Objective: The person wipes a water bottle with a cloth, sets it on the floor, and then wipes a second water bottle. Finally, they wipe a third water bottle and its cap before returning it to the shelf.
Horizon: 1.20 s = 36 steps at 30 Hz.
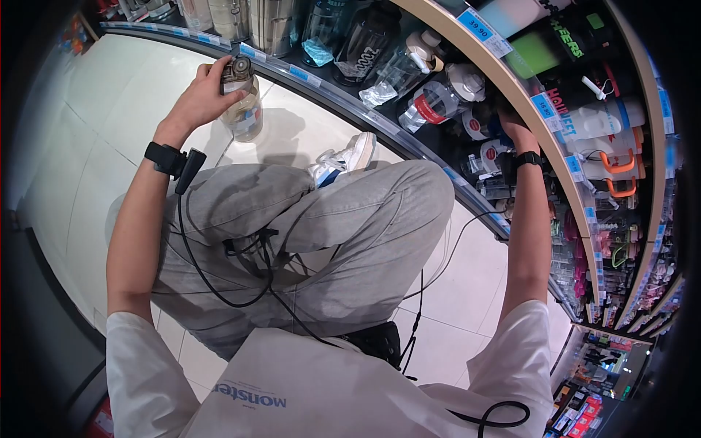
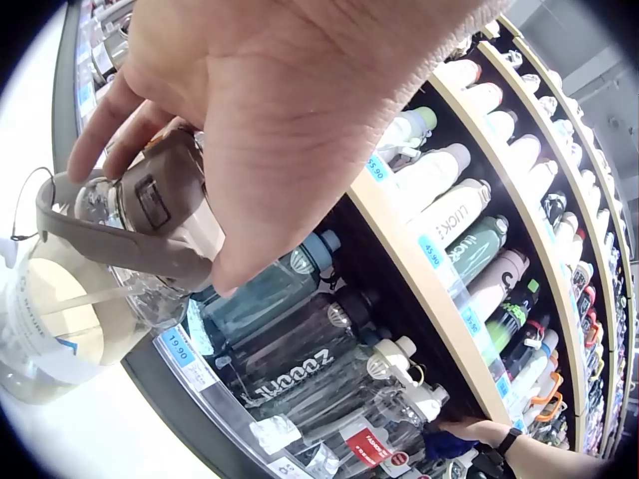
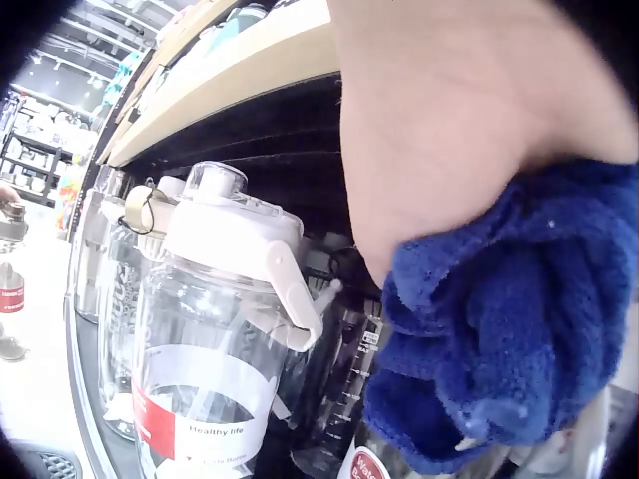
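Note:
My left hand (image 1: 198, 101) grips a clear water bottle (image 1: 247, 123) by its grey-brown lid, out over the floor in front of the shelf. In the left wrist view the thumb and fingers wrap round that lid (image 2: 165, 195), beside its carry loop. My right hand (image 1: 515, 128) reaches into the lower shelf and holds a bunched dark blue cloth (image 3: 509, 319), which covers the fingers in the right wrist view. Right by the cloth stands a large clear bottle (image 3: 205, 369) with a white lid and handle, labelled "Healthy life".
The lower shelf's edge with price tags (image 1: 299, 73) curves past my knees. Several bottles, among them a dark one (image 1: 365, 45), line that shelf. Above the right hand hangs an upper shelf edge (image 1: 504, 55). A black cable (image 1: 219, 296) runs from the left wrist across my lap.

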Each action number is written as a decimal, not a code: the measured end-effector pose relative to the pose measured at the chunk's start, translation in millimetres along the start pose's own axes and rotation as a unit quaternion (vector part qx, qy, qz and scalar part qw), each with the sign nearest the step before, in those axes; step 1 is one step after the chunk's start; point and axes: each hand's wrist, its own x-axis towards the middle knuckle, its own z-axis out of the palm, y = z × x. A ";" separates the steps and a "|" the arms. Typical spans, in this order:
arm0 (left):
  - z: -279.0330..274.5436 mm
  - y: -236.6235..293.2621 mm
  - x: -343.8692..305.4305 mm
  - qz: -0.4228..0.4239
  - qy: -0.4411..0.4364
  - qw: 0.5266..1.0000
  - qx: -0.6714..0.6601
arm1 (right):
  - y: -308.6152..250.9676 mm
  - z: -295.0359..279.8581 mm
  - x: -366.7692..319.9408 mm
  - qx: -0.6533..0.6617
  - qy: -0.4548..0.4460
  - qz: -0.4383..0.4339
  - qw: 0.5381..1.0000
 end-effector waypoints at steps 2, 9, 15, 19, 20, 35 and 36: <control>0.7 -0.5 0.2 0.006 0.006 1.000 0.001 | -3.0 -4.5 -2.1 -0.005 0.013 -0.001 1.000; 2.6 -3.3 1.4 0.007 0.009 1.000 0.004 | -5.6 -2.3 -8.8 -0.031 0.004 0.002 1.000; 2.5 -2.3 0.0 0.005 0.009 1.000 0.005 | -21.3 -15.1 -21.8 -0.098 -0.029 0.039 0.994; 2.9 -2.2 0.1 0.002 0.007 1.000 0.007 | -30.0 -17.6 -24.0 -0.160 -0.108 0.097 0.976; 3.2 -2.4 0.4 0.000 0.006 1.000 0.010 | -31.1 -19.1 -24.1 -0.160 -0.108 0.097 0.976; 4.4 -1.4 -0.6 0.005 0.019 1.000 0.014 | -20.4 -20.7 -7.1 -0.012 -0.244 0.150 0.958; 4.5 -1.5 -0.3 0.005 0.019 1.000 0.014 | -17.5 -15.6 -6.9 -0.013 -0.217 0.158 0.963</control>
